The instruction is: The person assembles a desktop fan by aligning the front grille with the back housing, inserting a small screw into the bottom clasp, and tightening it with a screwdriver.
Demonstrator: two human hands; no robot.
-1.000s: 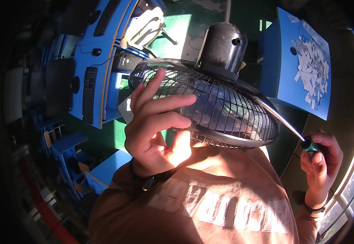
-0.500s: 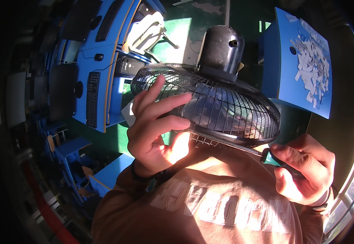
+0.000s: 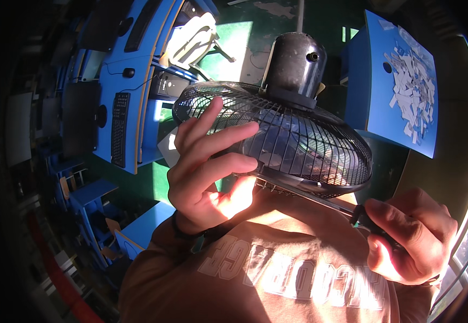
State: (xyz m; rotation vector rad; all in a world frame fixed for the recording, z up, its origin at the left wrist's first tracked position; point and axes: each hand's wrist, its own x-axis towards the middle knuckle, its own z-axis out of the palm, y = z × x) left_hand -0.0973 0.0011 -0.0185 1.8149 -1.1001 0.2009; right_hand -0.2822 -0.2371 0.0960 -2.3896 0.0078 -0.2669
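Fan (image 3: 304, 137) rim pinched; screwdriver (image 3: 364, 219) held alongside

The fan is held face-down before the chest, motor housing (image 3: 294, 70) uppermost, pole (image 3: 300, 19) beyond. The guard rim is pinched between thumb and forefinger of the left hand (image 3: 199, 180), presumably for steadiness; the gap there is narrow, while the remaining fingers are fanned loosely over the wires. The screwdriver handle is wrapped by the right hand (image 3: 417, 237), fingers curled closed around it. Its shaft is aligned along the rim towards the pinch, apparently for reach from the side; tip contact cannot be determined.
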